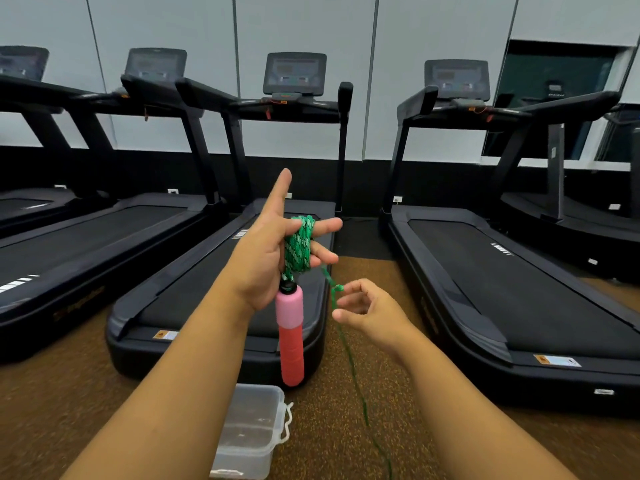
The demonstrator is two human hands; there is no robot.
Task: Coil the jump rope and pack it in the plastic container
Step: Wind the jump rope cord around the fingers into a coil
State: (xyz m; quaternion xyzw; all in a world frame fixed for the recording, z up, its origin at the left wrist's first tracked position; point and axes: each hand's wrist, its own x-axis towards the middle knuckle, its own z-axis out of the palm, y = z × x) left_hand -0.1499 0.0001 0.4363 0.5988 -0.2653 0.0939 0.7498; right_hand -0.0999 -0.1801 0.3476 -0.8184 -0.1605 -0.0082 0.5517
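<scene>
My left hand [266, 251] is raised at mid frame with the thumb pointing up and the fingers spread. Several turns of the green jump rope [298, 244] are wound around those fingers. A pink and red handle [290, 336] hangs straight down from the coil, below the palm. My right hand [367, 306] is just to the right and lower, pinching the loose rope between thumb and fingertips. From there the rope trails down to the floor at the bottom right. The clear plastic container [247, 433] stands open on the floor beneath my left forearm.
Several black treadmills [485, 271] stand in a row ahead, their rear ends close to my hands. Brown speckled flooring [346, 427] lies between them and me. A pale panelled wall runs behind the consoles.
</scene>
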